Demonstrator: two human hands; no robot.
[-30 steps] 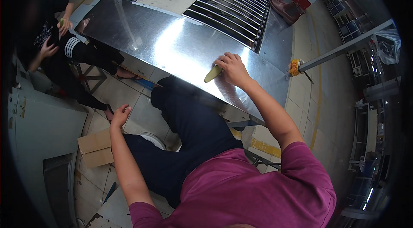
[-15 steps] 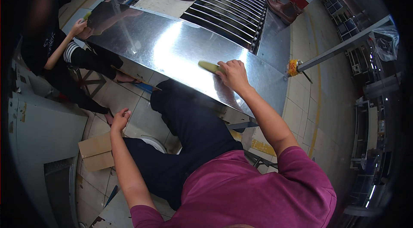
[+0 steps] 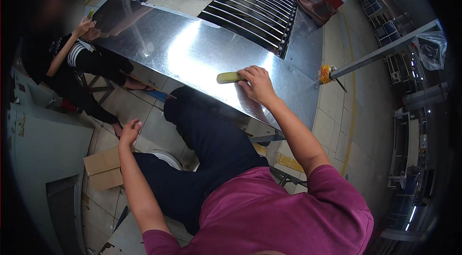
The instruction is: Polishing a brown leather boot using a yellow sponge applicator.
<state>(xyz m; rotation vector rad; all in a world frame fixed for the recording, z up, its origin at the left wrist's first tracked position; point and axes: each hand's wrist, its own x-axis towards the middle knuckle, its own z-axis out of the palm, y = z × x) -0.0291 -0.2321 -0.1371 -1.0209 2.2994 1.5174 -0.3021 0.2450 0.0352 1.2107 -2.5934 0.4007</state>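
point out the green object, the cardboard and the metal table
Green object (image 3: 228, 78): head view, on its exposed part.
Cardboard (image 3: 103, 167): head view, near its middle.
Metal table (image 3: 214, 55): head view, on its bare top.

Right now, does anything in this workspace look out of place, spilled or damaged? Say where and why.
Two things, mildly: brown cardboard lies on the tiled floor, left of the left forearm in the picture, perhaps discarded; and the yellow floor marking, right of the dark trousers, is patchy, perhaps worn. Nothing else stands out.

White glare across metal table (image 3: 204, 57); edges dark, bent, detail perhaps soft.
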